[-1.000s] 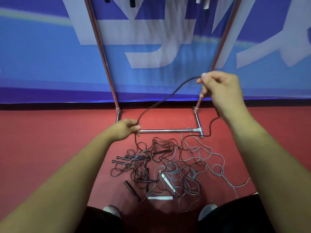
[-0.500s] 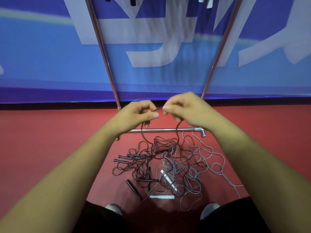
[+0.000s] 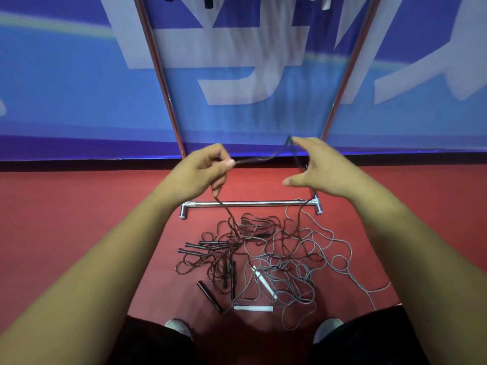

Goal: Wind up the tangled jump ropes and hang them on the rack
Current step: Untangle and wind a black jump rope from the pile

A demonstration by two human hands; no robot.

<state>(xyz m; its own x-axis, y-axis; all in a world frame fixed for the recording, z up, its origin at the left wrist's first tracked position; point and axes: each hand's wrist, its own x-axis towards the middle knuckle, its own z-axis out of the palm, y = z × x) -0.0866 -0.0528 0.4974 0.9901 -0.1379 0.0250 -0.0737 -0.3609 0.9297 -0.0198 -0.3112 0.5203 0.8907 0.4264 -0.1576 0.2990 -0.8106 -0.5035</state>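
Early days tbh: left hand [image 3: 200,171] pinches one dark rope [image 3: 259,159], right hand [image 3: 320,169] is spread wide with that rope draped over a fingertip, and the big tangled pile [image 3: 263,259] sits on the floor [image 3: 79,233] at lower centre, only a few handles [image 3: 208,1] showing at the top edge of the rack [image 3: 158,75].
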